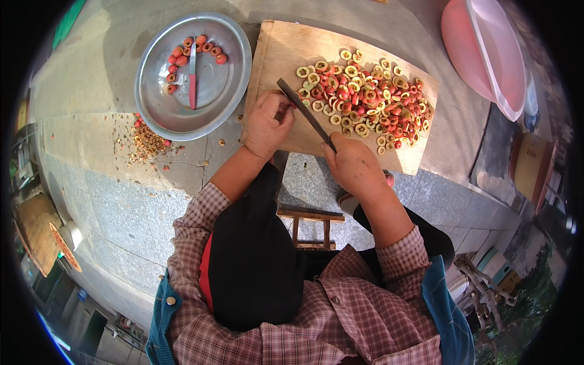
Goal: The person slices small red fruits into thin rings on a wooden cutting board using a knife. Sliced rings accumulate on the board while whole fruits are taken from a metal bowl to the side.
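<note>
My right hand grips a kitchen knife, its blade seen nearly edge-on and slanting up to the left. Beside the blade, my left hand pinches a small red fruit, mostly hidden by the fingers. Both hands are over the near left part of a wooden cutting board. A heap of sliced, cored red fruit, apparently hawthorn, covers the board's right half. Left of the board, a metal basin holds several cored whole fruits and a red-handled paring knife.
Below the basin, a pile of fruit scraps lies on the concrete floor. A pink plastic tub stands at the upper right. Between my legs is a small wooden stool or frame. A cardboard box is at the far right.
</note>
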`<state>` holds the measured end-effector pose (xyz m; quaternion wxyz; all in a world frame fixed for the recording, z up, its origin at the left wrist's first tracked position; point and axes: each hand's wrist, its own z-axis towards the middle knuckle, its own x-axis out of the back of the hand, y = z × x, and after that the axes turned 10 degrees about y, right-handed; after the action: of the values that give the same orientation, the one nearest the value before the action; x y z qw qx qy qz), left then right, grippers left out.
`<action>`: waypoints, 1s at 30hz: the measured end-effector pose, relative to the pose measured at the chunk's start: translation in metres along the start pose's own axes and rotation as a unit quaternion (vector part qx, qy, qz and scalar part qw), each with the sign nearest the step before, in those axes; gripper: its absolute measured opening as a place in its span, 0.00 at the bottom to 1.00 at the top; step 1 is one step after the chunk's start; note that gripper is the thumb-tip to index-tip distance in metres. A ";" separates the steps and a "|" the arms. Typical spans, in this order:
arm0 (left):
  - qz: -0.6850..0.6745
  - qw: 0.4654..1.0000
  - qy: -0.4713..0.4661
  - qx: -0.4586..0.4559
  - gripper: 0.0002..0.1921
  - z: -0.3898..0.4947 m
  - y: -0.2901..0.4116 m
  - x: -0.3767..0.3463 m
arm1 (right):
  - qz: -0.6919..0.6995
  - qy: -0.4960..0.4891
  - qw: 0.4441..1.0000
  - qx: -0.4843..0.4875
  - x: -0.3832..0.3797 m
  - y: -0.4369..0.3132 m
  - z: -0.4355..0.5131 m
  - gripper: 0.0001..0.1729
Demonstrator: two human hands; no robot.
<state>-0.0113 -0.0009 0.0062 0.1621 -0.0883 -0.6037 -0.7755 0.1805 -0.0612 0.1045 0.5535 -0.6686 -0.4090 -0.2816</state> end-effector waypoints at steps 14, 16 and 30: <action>-0.099 0.994 -0.017 0.037 0.11 0.004 0.011 -0.013 | 0.003 0.069 0.996 -0.056 -0.002 0.013 0.000 0.16; -0.074 0.997 -0.023 0.009 0.12 0.010 0.018 -0.006 | 0.013 0.082 0.996 -0.043 -0.001 0.012 -0.002 0.16; 0.333 0.941 -0.029 -0.053 0.12 0.122 -0.053 0.095 | 0.001 0.010 1.000 -0.003 -0.012 0.006 -0.014 0.15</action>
<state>-0.1258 0.1148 0.0211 0.3889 -0.3150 -0.5023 -0.7051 0.1806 -0.0785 0.0946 0.5558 -0.6675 -0.4026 -0.2887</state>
